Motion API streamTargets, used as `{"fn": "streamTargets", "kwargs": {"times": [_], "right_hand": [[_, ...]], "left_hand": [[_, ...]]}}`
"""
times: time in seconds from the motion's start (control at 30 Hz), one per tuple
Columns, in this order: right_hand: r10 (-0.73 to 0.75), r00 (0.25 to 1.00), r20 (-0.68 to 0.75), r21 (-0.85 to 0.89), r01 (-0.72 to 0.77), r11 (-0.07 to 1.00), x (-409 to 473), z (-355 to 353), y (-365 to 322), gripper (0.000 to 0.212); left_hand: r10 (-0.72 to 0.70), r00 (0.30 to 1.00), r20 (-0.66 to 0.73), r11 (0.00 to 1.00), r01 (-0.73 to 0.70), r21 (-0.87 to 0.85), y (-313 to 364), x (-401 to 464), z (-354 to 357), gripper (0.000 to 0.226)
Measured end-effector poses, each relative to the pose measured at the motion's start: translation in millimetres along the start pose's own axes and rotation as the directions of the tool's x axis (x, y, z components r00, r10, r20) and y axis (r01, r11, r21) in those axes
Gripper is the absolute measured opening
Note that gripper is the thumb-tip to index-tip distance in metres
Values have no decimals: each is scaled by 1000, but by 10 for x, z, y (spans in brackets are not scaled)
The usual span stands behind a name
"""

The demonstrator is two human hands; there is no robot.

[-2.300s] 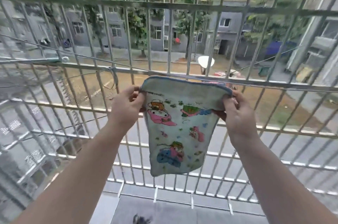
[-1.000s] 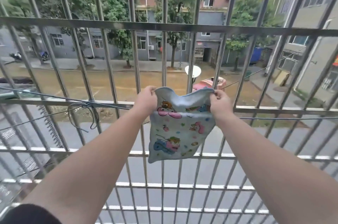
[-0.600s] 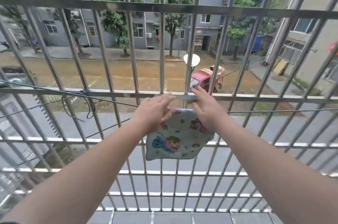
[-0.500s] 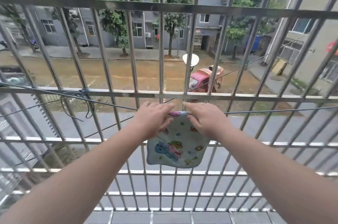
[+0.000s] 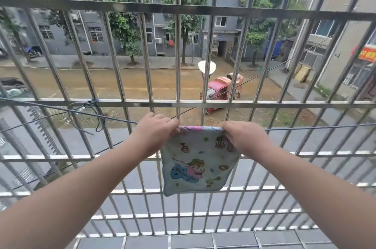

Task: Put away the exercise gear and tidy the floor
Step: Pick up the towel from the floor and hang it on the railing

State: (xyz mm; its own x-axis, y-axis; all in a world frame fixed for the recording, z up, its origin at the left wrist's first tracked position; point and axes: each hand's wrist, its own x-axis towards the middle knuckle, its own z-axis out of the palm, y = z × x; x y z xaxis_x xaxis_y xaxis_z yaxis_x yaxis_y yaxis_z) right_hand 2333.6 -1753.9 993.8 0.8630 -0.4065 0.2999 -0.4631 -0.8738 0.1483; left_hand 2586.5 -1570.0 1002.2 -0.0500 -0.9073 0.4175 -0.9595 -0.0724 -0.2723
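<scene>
Each grip is clenched on the top edge of a small cartoon-printed cloth (image 5: 198, 160): the left hand (image 5: 154, 132) at its left corner, the right hand (image 5: 243, 138) at its right. The cloth hangs between them, seemingly folded over a thin blue line (image 5: 305, 128), just inside the metal window bars (image 5: 179, 104).
</scene>
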Motion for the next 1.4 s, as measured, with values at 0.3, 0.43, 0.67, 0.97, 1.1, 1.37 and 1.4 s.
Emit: {"fn": "streamTargets", "kwargs": {"times": [0.3,0.43,0.67,0.97,1.1,1.37,1.4], "right_hand": [[125,988,91,71,-132,989,-146,-219,9,37],[278,954,112,117,-290,950,-205,-283,103,19],[330,929,170,-41,-328,944,-203,-329,90,27],[409,911,-50,108,-403,909,-471,-454,-281,53],[491,867,-82,158,-475,865,-903,-601,-497,58],[676,736,36,111,-676,729,-1913,-685,-786,65],[694,718,57,113,-695,710,-2066,-662,-830,65]], "left_hand": [[-77,980,183,977,111,-184,11,-88,-334,27],[-197,967,162,921,239,-309,-113,-162,-464,24],[-218,941,257,963,250,-97,-111,-136,-539,20],[-184,952,245,935,246,-255,138,-72,-733,46],[-122,976,178,927,176,-332,398,-92,-757,51],[4,986,168,907,67,-416,1043,-261,-612,61],[24,983,182,900,58,-431,1168,-290,-602,62]]}}
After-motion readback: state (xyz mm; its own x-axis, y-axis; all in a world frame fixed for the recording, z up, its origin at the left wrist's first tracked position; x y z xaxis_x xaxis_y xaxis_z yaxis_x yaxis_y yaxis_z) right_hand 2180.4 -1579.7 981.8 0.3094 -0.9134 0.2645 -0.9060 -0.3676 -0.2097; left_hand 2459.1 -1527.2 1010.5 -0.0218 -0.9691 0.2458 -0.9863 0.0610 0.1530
